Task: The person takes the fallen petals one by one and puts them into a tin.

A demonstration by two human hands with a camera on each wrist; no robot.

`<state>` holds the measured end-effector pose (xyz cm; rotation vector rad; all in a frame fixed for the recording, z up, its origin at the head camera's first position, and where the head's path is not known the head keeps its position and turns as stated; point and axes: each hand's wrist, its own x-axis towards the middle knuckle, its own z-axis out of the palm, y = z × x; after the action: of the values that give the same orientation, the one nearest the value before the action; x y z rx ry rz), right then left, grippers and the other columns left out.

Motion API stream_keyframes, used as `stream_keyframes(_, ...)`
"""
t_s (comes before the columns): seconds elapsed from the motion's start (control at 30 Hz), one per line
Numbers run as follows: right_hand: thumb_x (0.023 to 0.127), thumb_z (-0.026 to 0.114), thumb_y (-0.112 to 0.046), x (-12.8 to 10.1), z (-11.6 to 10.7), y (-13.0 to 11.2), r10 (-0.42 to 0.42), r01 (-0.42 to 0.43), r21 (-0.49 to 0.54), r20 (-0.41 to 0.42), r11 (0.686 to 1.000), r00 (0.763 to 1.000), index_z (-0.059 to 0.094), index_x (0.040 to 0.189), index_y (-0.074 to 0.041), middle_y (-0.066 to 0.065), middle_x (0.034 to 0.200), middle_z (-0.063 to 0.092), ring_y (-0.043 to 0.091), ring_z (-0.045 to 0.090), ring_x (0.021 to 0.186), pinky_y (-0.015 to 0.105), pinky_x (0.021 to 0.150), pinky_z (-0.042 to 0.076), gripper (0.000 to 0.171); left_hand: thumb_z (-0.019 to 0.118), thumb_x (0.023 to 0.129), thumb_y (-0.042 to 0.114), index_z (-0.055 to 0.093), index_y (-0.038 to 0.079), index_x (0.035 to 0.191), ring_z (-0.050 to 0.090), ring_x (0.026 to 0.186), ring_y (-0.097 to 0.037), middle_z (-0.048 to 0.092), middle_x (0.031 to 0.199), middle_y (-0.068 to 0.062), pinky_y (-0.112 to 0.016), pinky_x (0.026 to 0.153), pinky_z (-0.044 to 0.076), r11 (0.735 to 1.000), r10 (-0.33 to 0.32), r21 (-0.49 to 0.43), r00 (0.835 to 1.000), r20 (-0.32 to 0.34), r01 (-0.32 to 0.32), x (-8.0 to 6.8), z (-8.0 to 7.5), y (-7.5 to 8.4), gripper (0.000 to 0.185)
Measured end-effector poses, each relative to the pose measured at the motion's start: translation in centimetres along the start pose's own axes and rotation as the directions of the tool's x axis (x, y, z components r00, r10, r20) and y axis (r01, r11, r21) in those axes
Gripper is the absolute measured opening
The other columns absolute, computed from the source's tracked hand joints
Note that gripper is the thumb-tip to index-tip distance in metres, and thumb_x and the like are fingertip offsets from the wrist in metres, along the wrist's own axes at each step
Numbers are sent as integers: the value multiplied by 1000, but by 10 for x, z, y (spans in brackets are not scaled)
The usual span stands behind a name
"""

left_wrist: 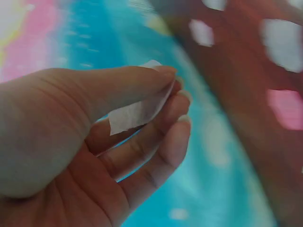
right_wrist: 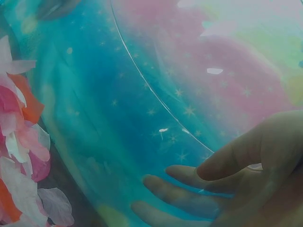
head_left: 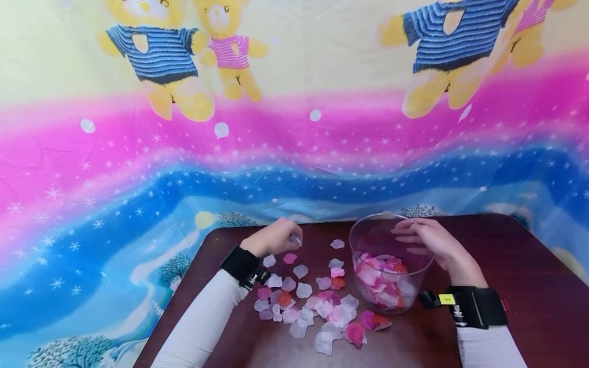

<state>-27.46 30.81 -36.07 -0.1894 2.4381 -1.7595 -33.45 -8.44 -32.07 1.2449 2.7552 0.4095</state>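
the left hand (head_left: 275, 236) hovers over the far left part of the dark table (head_left: 520, 255), pinching a white petal (left_wrist: 138, 111) between thumb and fingertips. the right hand (head_left: 432, 243) grasps the rim of a clear plastic tub (head_left: 368, 237) that stands on the table, partly filled with pink, white and orange petals. more loose petals (head_left: 317, 304) lie scattered between the two hands.

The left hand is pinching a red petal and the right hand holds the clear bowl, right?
Not quite: the petal pinched by the left hand is white, not red, as the left wrist view shows. The right hand does hold the clear bowl.
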Motion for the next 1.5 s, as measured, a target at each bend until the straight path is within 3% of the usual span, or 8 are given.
stream_keyframes(0.17, 113, 33, -26, 1, 0, 0, -5, 5, -15, -4, 1000, 1000, 49, 145, 4, 25, 142, 57, 41, 58, 128, 51, 98, 53, 47, 73, 94, 4, 76, 9, 94, 69, 84, -10, 74, 90, -1, -24, 80, 55, 989, 146, 40, 988, -51, -144, 13, -33, 39, 6)
stream_keyframes(0.33, 113, 33, -30, 2, 1, -1, -8, 8, -14, -6, 1000, 1000, 49, 145, 4, 26, 143, 56, 43, 57, 129, 52, 100, 51, 50, 71, 96, 5, 77, 9, 96, 68, 84, -9, 74, 90, 1, -20, 82, 52, 971, 235, 60, 971, -34, -233, 34, -50, 79, 7)
stream_keyframes(0.5, 113, 32, -30, 3, 5, -2, -1, 1, -7, -4, 1000, 1000, 49, 145, 4, 26, 144, 55, 43, 55, 131, 53, 103, 48, 50, 68, 98, 9, 77, 8, 100, 63, 81, -7, 72, 91, 2, -18, 81, 49, 957, 288, 33, 958, 12, -288, 56, -47, 106, 9)
stream_keyframes(0.7, 113, 29, -25, 6, 9, -4, 2, -2, 13, 10, 1000, 1000, 46, 147, 5, 29, 144, 53, 46, 54, 131, 54, 104, 48, 48, 73, 96, 10, 75, 6, 106, 62, 81, -8, 71, 93, -1, -16, 77, 47, 957, 290, 13, 956, 55, -291, 72, -30, 114, 11)
stream_keyframes(0.9, 112, 30, -21, 6, 9, -4, -11, 10, 17, 12, 1000, 1000, 49, 144, 6, 27, 141, 57, 42, 58, 128, 49, 98, 53, 46, 75, 94, 12, 72, 6, 116, 61, 79, -9, 71, 98, -4, -19, 78, 48, 964, 265, 24, 964, 0, -265, 66, -32, 99, 23)
stream_keyframes(1.13, 113, 32, -23, 2, 3, -1, -32, 32, 3, 2, 999, 999, 49, 144, 7, 27, 140, 58, 42, 58, 128, 54, 103, 48, 47, 77, 93, 13, 72, 8, 110, 66, 86, -12, 72, 104, -4, -22, 80, 52, 990, 137, 20, 990, -36, -137, 40, -38, 51, 19)
stream_keyframes(1.37, 113, 29, -28, 1, 1, -1, -5, 5, 19, 5, 1000, 1000, 48, 145, 6, 25, 142, 58, 42, 56, 130, 56, 104, 46, 50, 79, 88, 5, 73, 2, 102, 71, 91, -24, 73, 97, -11, -29, 81, 55, 1000, 4, -12, 1000, -31, -4, 10, -12, -12, 16)
stream_keyframes(1.5, 113, 29, -28, 0, 1, 0, 1, -1, 11, 4, 1000, 1000, 47, 146, 5, 24, 142, 58, 43, 55, 131, 55, 104, 47, 50, 78, 88, 2, 73, 2, 105, 69, 95, -27, 73, 100, -13, -35, 83, 56, 994, -109, -17, 994, 30, 109, -4, 11, -36, 18)
